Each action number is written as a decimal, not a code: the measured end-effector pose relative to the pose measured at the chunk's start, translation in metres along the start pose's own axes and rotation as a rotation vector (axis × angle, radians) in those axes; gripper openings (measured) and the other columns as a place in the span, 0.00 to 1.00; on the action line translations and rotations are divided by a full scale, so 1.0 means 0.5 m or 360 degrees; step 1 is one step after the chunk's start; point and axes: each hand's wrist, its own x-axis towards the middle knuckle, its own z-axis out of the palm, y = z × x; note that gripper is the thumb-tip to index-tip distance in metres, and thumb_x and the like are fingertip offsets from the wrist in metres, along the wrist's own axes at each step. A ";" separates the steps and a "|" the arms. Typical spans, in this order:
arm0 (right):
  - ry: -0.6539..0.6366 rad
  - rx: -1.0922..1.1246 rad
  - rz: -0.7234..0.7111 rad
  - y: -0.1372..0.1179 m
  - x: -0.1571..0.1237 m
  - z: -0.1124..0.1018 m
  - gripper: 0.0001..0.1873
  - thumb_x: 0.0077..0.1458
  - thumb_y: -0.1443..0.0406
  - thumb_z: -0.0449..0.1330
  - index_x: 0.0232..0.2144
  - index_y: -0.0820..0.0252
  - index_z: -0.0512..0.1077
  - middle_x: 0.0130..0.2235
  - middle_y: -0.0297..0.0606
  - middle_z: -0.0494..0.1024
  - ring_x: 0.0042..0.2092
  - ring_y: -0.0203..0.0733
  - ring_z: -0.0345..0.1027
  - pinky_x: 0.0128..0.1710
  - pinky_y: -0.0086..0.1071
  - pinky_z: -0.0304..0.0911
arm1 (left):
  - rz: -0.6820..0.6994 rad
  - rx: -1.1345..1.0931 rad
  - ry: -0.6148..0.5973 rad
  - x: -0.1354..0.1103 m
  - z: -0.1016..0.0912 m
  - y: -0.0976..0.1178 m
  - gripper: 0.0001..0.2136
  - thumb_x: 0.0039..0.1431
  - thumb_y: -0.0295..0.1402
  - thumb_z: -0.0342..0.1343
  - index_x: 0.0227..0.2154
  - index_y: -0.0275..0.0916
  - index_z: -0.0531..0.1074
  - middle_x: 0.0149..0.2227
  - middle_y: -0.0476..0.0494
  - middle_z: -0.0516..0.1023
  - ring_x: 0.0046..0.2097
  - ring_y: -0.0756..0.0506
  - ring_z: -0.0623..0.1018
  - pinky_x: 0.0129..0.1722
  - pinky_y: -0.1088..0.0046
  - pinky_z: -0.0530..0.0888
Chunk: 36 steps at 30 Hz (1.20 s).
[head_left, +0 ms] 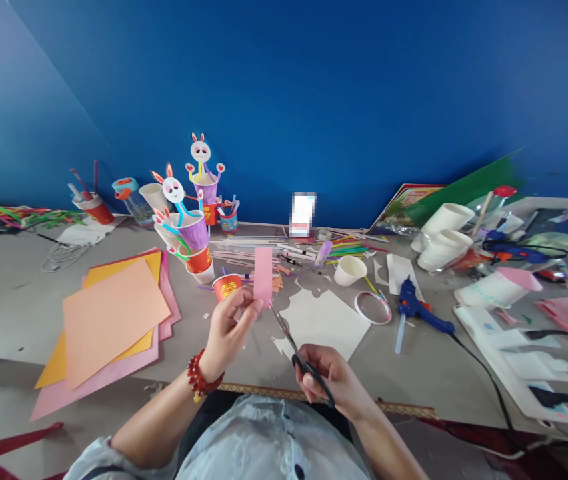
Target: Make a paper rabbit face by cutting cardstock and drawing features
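Observation:
My left hand (229, 330) pinches the lower end of a narrow pink paper strip (263, 275) and holds it upright above the grey table (9, 313). A red bead bracelet (198, 377) circles that wrist. My right hand (331, 379) grips black-handled scissors (294, 350), whose blades point up and left toward the bottom of the strip. Under both hands lies a cut white paper sheet (324, 320).
A stack of orange, yellow and pink paper sheets (109, 320) lies at the left. Paper-cup bunny figures (191, 220) stand behind it. A blue glue gun (417, 308), a tape roll (373, 308), white cups (441, 233), straws and cables crowd the right.

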 end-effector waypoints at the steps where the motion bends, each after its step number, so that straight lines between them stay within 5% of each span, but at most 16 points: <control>1: 0.0005 0.0000 -0.0007 0.000 0.000 0.000 0.34 0.35 0.38 0.69 0.23 0.59 0.64 0.18 0.27 0.66 0.18 0.29 0.56 0.20 0.24 0.49 | 0.0000 0.0002 -0.0004 0.000 0.000 0.001 0.11 0.66 0.39 0.53 0.31 0.39 0.71 0.30 0.46 0.73 0.34 0.47 0.72 0.35 0.72 0.69; 12: -0.0027 0.0067 -0.0067 0.009 0.006 -0.004 0.32 0.39 0.39 0.69 0.24 0.60 0.65 0.17 0.28 0.68 0.17 0.29 0.56 0.17 0.24 0.47 | 0.0077 0.0059 -0.0389 -0.012 0.013 0.026 0.11 0.67 0.36 0.50 0.29 0.38 0.68 0.31 0.47 0.73 0.32 0.49 0.70 0.32 0.75 0.66; 36: -0.0061 0.0119 -0.0113 0.021 0.011 -0.011 0.32 0.40 0.39 0.68 0.25 0.61 0.66 0.17 0.30 0.68 0.17 0.28 0.55 0.17 0.23 0.47 | 0.0045 -0.0021 -0.0453 -0.008 0.015 0.030 0.10 0.66 0.34 0.51 0.28 0.38 0.66 0.30 0.48 0.71 0.32 0.50 0.68 0.32 0.76 0.64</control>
